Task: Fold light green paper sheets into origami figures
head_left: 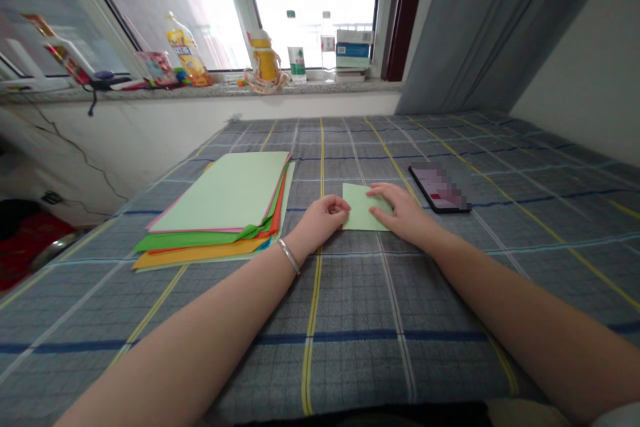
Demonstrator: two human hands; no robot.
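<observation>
A small pale green sheet of paper [361,208] lies flat on the checked cloth between my hands. My left hand [324,217] is at its left edge, fingers curled and pinched together against that edge. Across the right part of the paper rests my right hand [395,209], fingers spread and stretched out, thumb and fingertips touching the surface. A bracelet [289,256] circles my left wrist. Whether the paper is folded cannot be made out.
To the left is a stack of coloured paper [225,193], pale green on top. A phone [440,188] lies to the right on the checked cloth [350,360]. Bottles, a yellow cup [265,61] and boxes [353,50] stand on the windowsill behind.
</observation>
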